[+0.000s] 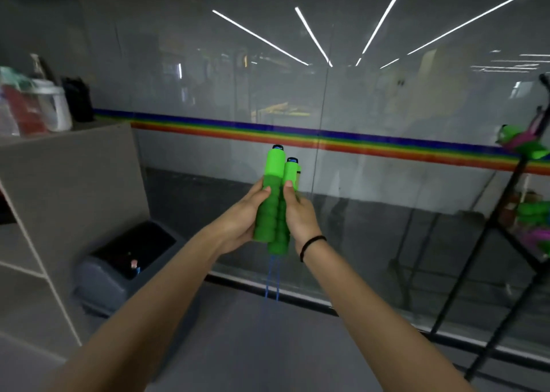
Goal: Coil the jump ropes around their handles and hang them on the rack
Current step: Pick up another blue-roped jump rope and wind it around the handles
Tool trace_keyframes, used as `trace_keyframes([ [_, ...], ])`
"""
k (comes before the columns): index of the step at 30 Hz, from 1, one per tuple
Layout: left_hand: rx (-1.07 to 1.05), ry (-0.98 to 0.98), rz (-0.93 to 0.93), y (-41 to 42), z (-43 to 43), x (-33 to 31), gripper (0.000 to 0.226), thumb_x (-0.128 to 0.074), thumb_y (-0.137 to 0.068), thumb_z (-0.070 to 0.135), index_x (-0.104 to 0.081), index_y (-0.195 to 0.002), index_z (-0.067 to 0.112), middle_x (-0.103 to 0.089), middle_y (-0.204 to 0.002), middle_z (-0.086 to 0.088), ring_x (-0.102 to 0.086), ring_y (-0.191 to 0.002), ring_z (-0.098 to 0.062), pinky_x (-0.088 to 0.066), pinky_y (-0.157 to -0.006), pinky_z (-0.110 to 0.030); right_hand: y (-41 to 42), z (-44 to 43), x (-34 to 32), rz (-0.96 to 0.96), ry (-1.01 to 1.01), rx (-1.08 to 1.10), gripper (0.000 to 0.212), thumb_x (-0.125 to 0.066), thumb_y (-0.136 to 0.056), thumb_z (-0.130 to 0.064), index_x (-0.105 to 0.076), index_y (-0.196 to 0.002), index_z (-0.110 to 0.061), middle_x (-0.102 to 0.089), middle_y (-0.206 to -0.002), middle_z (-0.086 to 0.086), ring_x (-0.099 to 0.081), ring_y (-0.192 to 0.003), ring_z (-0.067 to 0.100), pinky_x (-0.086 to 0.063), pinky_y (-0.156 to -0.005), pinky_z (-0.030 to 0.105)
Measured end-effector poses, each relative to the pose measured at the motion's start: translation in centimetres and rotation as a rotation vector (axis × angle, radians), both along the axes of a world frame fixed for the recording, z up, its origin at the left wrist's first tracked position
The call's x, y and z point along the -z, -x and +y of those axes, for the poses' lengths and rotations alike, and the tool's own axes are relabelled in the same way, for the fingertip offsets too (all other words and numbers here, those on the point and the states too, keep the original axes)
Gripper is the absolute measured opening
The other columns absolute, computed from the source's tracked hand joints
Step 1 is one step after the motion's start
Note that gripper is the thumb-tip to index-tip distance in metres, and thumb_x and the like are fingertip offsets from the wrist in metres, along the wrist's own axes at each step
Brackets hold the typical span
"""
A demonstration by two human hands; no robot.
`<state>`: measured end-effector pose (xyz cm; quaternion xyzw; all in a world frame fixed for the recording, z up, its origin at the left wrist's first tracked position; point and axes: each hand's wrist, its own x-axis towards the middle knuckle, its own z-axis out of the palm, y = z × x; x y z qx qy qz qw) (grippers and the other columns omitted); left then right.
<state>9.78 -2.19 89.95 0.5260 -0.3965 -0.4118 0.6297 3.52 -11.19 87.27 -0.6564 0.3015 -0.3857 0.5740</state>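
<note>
Two green foam jump rope handles [275, 201] stand upright side by side in front of me, blue caps on top. My left hand [242, 213] grips the left handle and my right hand [299, 213] grips the right one, pressing them together. A thin blue rope [272, 281] hangs in two strands from the handles' lower ends. A black rack [503, 222] stands at the right edge. Green and pink coiled jump ropes [523, 143] hang on it, with more ropes [532, 225] lower down.
A glass wall with a rainbow stripe [327, 138] runs across ahead. A grey shelf unit [68, 189] stands at the left with containers [44, 108] on top. A dark grey bin [125, 263] sits on the floor beside it.
</note>
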Motion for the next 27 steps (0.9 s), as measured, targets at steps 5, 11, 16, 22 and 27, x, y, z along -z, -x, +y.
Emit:
trace_keyframes([
  [5, 0.071, -0.038, -0.041, -1.3, -0.4, -2.6, 0.029, -0.03, -0.099, 0.031, -0.05, -0.119, 0.037, -0.067, -0.091, 0.003, -0.068, -0.075, -0.007, -0.055, -0.063, -0.028, -0.4, 0.2, -2.0, -0.069, 0.063, 0.206, 0.067, -0.028, -0.063, -0.078, -0.058, -0.072, -0.019, -0.066, -0.088, 0.013, -0.062, -0.09, 0.037, -0.049, -0.086, 0.054],
  [11, 0.241, 0.007, -0.1, -2.1, -1.4, -3.4, 0.034, -0.029, -0.1, 0.028, -0.044, -0.129, 0.037, -0.065, -0.105, 0.004, -0.068, -0.084, -0.008, -0.057, -0.066, -0.029, -0.3, 0.5, -4.2, -0.172, 0.097, 0.387, 0.064, -0.03, -0.078, -0.063, -0.059, -0.079, -0.006, -0.065, -0.088, 0.025, -0.061, -0.089, 0.043, -0.049, -0.084, 0.057],
  [16, 0.429, 0.032, -0.174, -0.2, -2.7, -2.7, 0.037, -0.036, -0.097, 0.034, -0.038, -0.134, 0.038, -0.062, -0.112, 0.012, -0.065, -0.095, -0.004, -0.057, -0.074, -0.025, 2.6, 0.6, -3.1, -0.172, 0.061, 0.501, 0.058, -0.03, -0.095, -0.046, -0.059, -0.096, 0.004, -0.065, -0.102, 0.027, -0.062, -0.095, 0.039, -0.049, -0.089, 0.055],
  [22, 0.614, 0.064, -0.252, 2.4, -3.2, -2.8, 0.071, -0.076, -0.06, 0.018, -0.05, -0.126, 0.021, -0.069, -0.104, -0.005, -0.069, -0.083, -0.022, -0.057, -0.071, -0.034, 8.4, 0.9, -2.9, -0.008, 0.052, 0.492, 0.067, -0.022, -0.086, -0.067, -0.064, -0.102, -0.017, -0.066, -0.111, 0.014, -0.062, -0.101, 0.027, -0.049, -0.093, 0.045],
  [27, 0.798, 0.045, -0.243, 3.8, -3.3, -4.0, 0.05, -0.074, -0.069, 0.002, -0.056, -0.113, 0.015, -0.072, -0.092, -0.008, -0.067, -0.066, -0.021, -0.057, -0.057, -0.032, 13.5, 0.0, -2.9, -0.185, 0.101, 0.645, 0.053, -0.018, -0.097, -0.048, -0.053, -0.114, -0.012, -0.056, -0.119, 0.009, -0.053, -0.109, 0.021, -0.039, -0.095, 0.033],
])
